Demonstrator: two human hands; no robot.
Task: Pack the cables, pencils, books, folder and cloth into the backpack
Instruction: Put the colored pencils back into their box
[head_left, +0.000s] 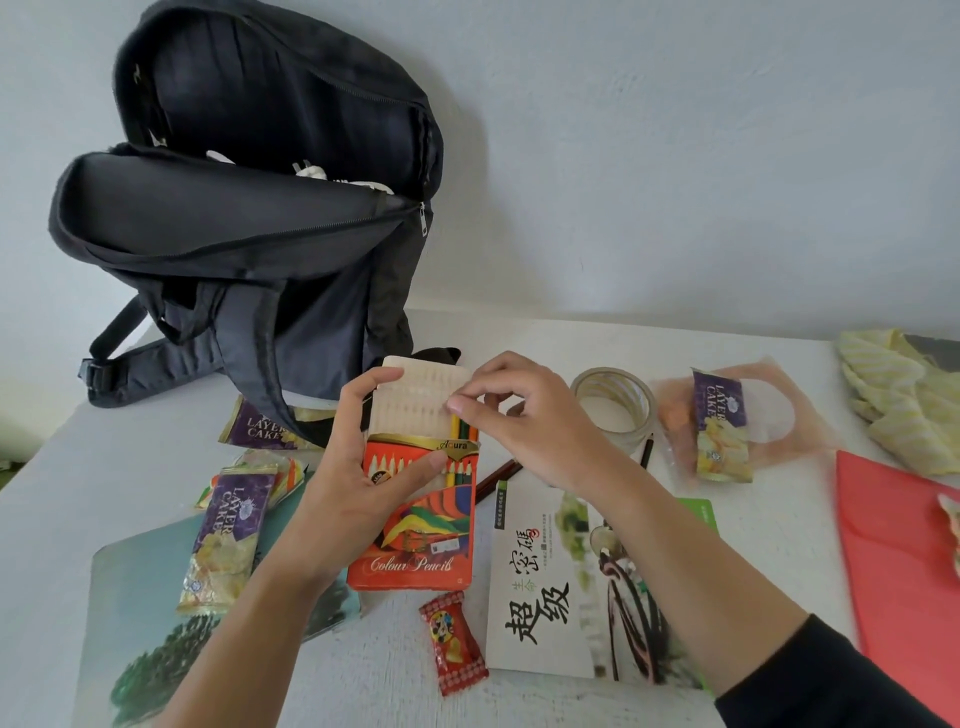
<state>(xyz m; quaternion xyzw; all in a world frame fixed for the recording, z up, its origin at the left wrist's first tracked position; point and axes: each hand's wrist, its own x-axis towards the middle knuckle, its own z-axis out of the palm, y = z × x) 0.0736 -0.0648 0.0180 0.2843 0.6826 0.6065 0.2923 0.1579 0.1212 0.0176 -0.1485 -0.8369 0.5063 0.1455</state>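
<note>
My left hand (358, 467) grips an orange "Colour Pencils" box (415, 540), lifted above the table with its pale inner tray slid out at the top. The fingertips of my right hand (524, 421) pinch that tray's right edge beside several coloured pencils (457, 441). The black backpack (249, 249) stands open at the back left, with white cables (311, 171) showing inside. Two loose pencils (498, 475) lie behind the white book (587, 582). A teal book (140, 613) lies at the front left. The red folder (904, 566) and yellow cloth (904, 395) are at the right.
Purple "Layer Cake" snack packets (223, 540) lie on the teal book, by the backpack (260, 426) and on a plastic bag (722, 426). A tape roll (615, 400) sits behind my right hand. A red candy (454, 644) lies near the front. A white wall stands behind.
</note>
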